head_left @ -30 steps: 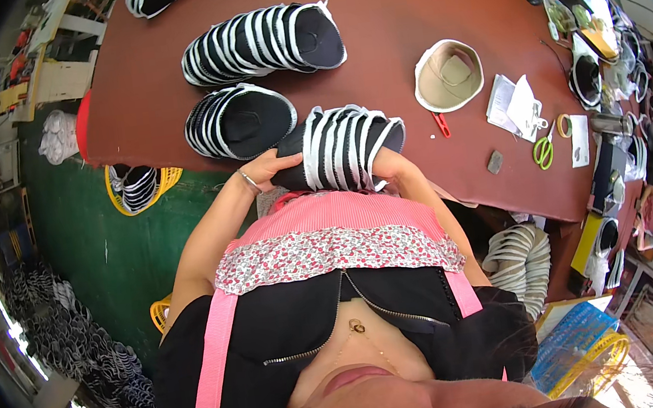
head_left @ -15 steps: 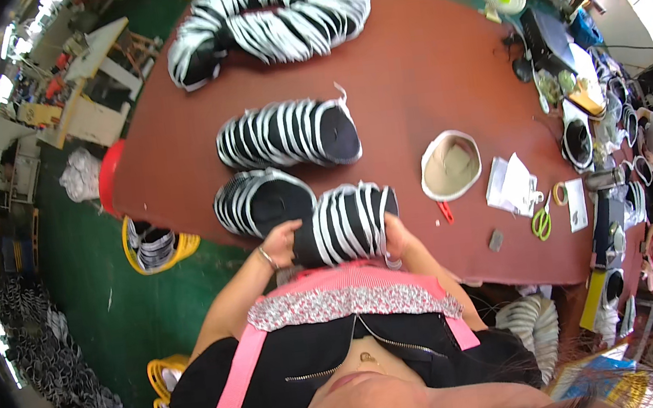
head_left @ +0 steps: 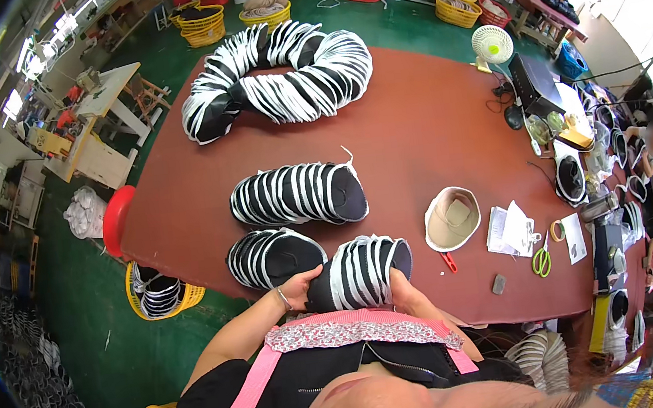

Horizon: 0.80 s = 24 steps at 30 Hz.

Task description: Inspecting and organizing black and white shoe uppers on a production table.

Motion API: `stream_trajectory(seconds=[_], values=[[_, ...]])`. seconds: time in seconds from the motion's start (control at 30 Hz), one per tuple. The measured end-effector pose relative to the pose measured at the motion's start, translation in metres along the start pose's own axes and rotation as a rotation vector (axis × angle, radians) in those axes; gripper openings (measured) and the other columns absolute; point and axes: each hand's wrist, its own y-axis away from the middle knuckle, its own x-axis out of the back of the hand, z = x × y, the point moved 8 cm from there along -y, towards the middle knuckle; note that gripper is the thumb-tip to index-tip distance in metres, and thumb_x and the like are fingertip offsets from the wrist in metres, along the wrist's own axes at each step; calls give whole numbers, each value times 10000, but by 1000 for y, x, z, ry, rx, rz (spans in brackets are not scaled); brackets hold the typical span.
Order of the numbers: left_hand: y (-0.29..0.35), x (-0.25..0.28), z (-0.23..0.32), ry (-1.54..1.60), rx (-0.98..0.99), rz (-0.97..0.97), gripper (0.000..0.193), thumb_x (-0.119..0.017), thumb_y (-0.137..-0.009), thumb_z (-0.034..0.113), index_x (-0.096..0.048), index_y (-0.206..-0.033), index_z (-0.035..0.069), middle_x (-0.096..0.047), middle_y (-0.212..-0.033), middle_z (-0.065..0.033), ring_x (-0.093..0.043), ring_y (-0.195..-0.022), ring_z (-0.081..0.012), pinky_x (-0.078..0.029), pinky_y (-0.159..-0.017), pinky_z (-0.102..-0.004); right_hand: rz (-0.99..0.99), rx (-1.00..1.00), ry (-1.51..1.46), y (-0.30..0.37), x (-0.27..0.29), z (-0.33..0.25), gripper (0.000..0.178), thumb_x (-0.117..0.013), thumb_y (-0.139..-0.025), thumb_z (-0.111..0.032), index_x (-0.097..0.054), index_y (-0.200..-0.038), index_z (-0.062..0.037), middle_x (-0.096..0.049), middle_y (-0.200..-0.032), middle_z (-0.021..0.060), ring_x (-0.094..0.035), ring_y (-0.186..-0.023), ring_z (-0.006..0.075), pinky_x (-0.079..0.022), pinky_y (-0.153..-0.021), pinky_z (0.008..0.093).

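Observation:
A stack of nested black cup-shaped fabric pieces with white edges (head_left: 360,274) lies sideways at the table's near edge, between my hands. My left hand (head_left: 299,291) grips its left end, with the thumb on top. At the other end, my right hand (head_left: 406,293) is closed around the near side; part of its fingers is hidden behind the stack. Just to the left, touching or nearly so, sits a shorter stack of the same pieces (head_left: 275,258). A longer stack (head_left: 293,197) lies behind these, a loose thread standing up at its right end.
A long curled stack (head_left: 305,85) lies on the far part of the red-brown table (head_left: 428,104). To the right are a beige fabric cup (head_left: 443,235), a red-handled tool (head_left: 450,262), clipped papers (head_left: 511,231), green scissors (head_left: 542,261) and a fan (head_left: 492,46). A red stool (head_left: 117,220) stands left.
The view has tilted up, so the table sits lower and more of the room's far side shows. Both hands still hold the same stack, and the other stacks keep their places.

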Motion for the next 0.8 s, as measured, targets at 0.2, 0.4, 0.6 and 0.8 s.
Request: stream_trajectory(seconds=[0.2,0.4,0.6,0.8], values=[[3,3,6,-24,-42,-10,728,-437,-1025,603,-482,-1482,38,-532,-1488,-184,-512,-1372,-347,-344,-1179,-521,-47,26,-31,-2,-7,-3,579,-470,-1001,-458,-609,-1343,-13,-676,-1278,159,-647,-1158,293,-520,-1018,447],[-12,45,26,84,-110,-31,662,-377,-1036,521,-525,-1435,13,-609,-1403,-185,-587,-1293,-351,-404,-1152,-480,-236,157,-151,-29,-11,-14,558,-416,-989,-316,-530,-1406,36,-605,-1384,204,-592,-1249,359,-452,-1094,500],[-10,126,41,171,-260,387,510,-530,-1021,419,-613,-1344,34,-644,-1344,-187,-631,-1225,-360,-474,-1084,-525,-408,340,268,-27,-53,-37,614,-611,-957,-403,-537,-1397,19,-617,-1360,174,-601,-1210,262,-464,-1054,429],[39,124,87,-1022,-499,1515,802,-478,-977,644,-731,-883,-112,-688,-904,-357,-692,-910,-465,-510,-836,-490,30,830,985,-67,-34,-24,609,-784,-863,-263,-558,-1351,24,-676,-1264,208,-626,-1209,315,-458,-1057,391]])
